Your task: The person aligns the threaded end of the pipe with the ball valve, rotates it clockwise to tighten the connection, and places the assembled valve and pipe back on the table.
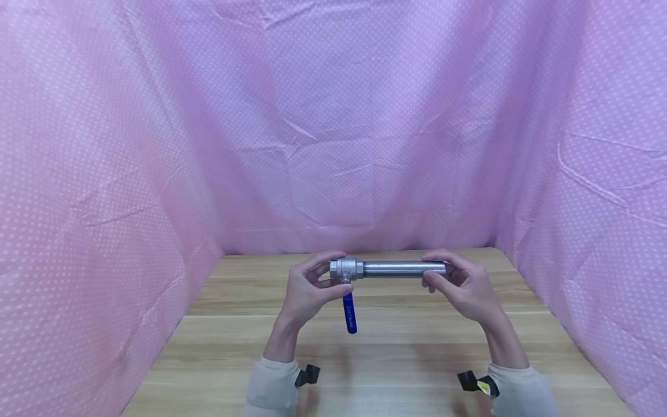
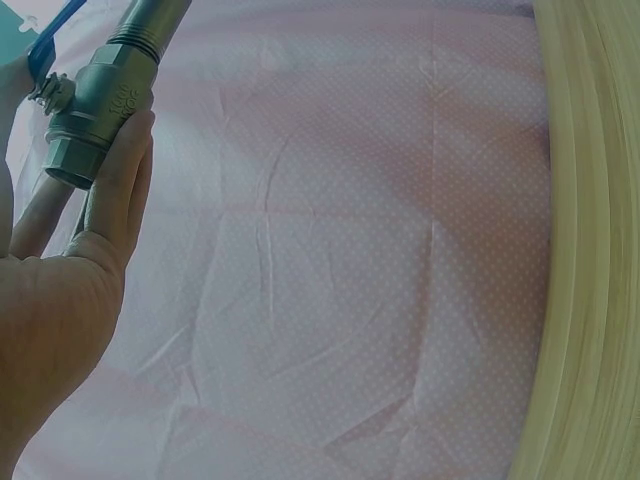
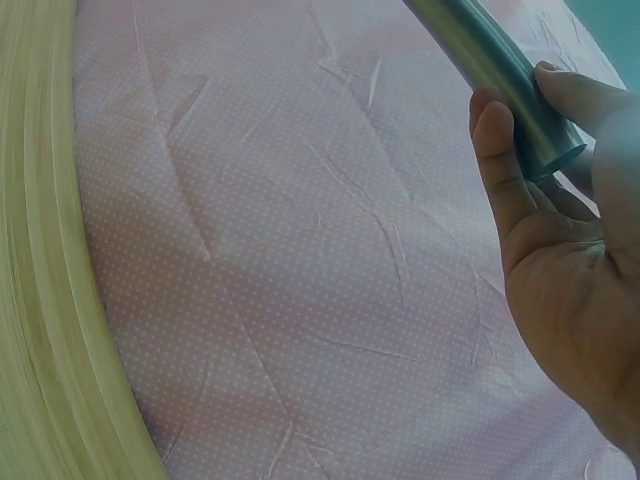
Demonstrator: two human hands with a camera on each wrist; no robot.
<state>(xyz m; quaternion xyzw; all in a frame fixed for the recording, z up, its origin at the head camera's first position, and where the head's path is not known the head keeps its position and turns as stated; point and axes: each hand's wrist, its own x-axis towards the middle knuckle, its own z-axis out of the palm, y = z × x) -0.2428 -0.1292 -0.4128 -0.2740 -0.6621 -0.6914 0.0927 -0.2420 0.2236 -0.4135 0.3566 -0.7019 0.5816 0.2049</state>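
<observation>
A silvery ball valve (image 1: 346, 268) with a blue lever handle (image 1: 350, 313) is joined to a straight steel pipe (image 1: 396, 269). Both are held level above the table, the lever pointing toward me. My left hand (image 1: 308, 289) grips the valve body, its thumb by the base of the lever. Threads show where the pipe (image 2: 158, 22) enters the valve (image 2: 100, 110) in the left wrist view. At the other end, my right hand (image 1: 465, 286) holds the pipe between thumb and fingers. The right wrist view shows the plain cut end of the pipe (image 3: 520, 100) near the palm.
Below the hands lies a wood-grain table (image 1: 385, 365). Pink dotted cloth (image 1: 333, 145) hangs behind it and along both sides. Each forearm wears a pale sleeve (image 1: 272, 385) with a black strap mount (image 1: 308, 375) at the wrist.
</observation>
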